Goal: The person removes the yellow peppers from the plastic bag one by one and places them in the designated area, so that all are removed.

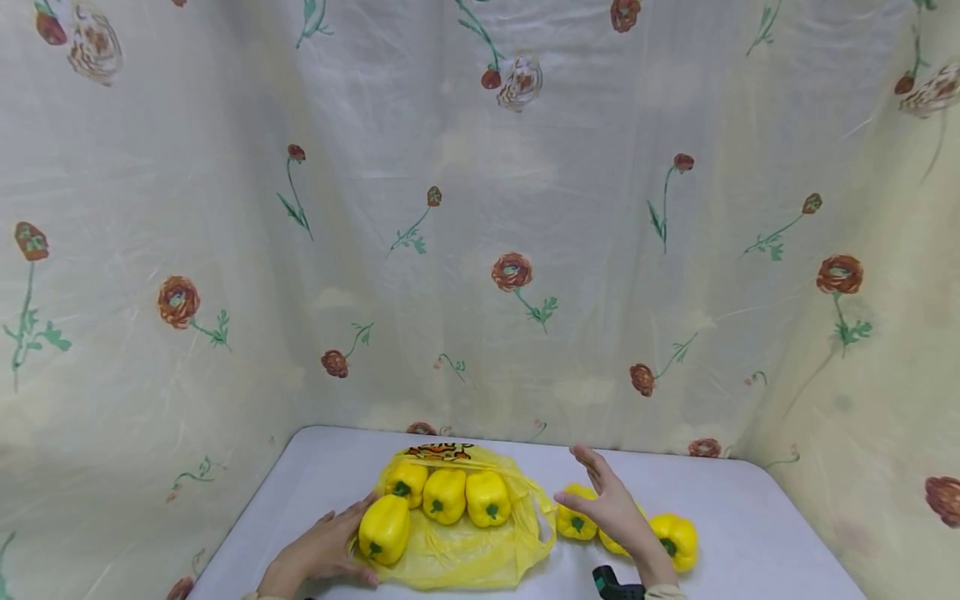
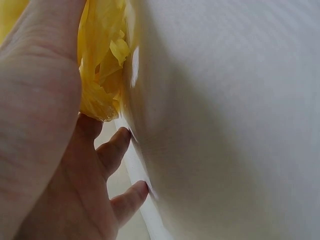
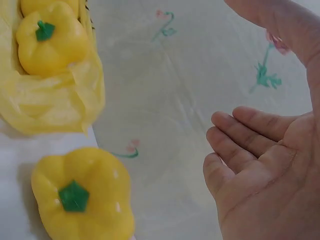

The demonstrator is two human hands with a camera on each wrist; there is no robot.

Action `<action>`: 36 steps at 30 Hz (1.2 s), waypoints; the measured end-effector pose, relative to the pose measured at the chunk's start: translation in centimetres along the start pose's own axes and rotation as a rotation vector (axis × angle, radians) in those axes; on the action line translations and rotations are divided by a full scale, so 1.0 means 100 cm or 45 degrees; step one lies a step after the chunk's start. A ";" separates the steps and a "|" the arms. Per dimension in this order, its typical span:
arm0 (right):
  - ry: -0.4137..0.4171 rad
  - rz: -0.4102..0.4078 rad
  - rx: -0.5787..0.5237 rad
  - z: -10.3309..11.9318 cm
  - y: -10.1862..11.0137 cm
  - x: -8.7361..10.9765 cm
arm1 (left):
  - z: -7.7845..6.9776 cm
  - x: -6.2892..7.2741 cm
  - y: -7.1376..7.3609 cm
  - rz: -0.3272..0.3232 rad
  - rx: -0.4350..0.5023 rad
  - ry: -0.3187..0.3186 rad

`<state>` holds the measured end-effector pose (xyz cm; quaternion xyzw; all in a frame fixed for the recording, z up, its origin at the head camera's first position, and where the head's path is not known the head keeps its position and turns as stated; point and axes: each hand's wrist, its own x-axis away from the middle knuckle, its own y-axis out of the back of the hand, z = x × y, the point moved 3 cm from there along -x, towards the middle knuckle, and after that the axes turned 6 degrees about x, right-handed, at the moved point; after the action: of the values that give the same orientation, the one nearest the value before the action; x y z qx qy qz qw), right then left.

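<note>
A thin yellow plastic bag (image 1: 450, 558) lies spread on the white table, with several yellow bell peppers (image 1: 444, 497) on or in it. My left hand (image 1: 326, 542) is at the bag's left edge, its fingers spread beside the nearest bell pepper (image 1: 384, 530). In the left wrist view, the left fingertips (image 2: 137, 192) rest at the table surface near crumpled bag plastic (image 2: 102, 75). My right hand (image 1: 618, 512) hovers right of the bag, thumb and fingers apart, holding nothing. Below it sit three loose bell peppers, the nearest (image 3: 82, 195) apart from the bag, another partly hidden by the hand.
The white table (image 1: 750, 533) has rounded far corners. Flower-printed curtains (image 1: 585, 317) hang behind it and on both sides. A small black device (image 1: 617, 585) is by the right wrist. Dark lettering and orange print (image 1: 442, 452) mark the bag's far end.
</note>
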<state>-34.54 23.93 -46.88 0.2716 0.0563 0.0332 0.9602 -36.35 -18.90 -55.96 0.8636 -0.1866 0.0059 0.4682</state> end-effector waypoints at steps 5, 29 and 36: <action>0.049 0.048 -0.043 0.008 -0.018 -0.002 | -0.001 0.000 0.000 0.002 -0.002 -0.005; 0.195 0.250 -0.026 0.035 -0.066 0.000 | 0.000 -0.001 0.000 -0.010 0.027 -0.032; 0.206 0.296 -0.018 0.035 -0.076 -0.002 | 0.001 -0.001 0.000 0.003 0.044 0.013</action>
<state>-34.02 15.61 -47.92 0.2659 0.1015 0.1665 0.9441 -36.49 -18.92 -56.06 0.8713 -0.1852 0.0142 0.4542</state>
